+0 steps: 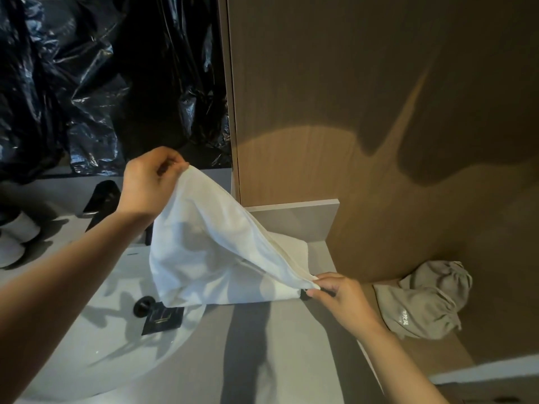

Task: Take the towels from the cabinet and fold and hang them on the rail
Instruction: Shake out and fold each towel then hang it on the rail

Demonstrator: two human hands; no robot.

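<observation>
A white towel [210, 246] hangs stretched between my two hands above the grey vanity counter [262, 345], its lower part resting on the counter. My left hand [148, 182] pinches one corner, raised up at the left. My right hand [338, 295] pinches the opposite corner, lower and to the right, near the counter's edge. The towel's top edge runs taut and slanting between the two corners. No rail or cabinet interior shows in view.
A white basin [87, 345] with a black drain plug [143, 306] and a small dark card [163, 319] lies at lower left. A black tap [102, 196] stands behind. Black plastic sheeting [102, 83] covers the back. A grey-green cap [423, 301] lies on a wooden ledge at right.
</observation>
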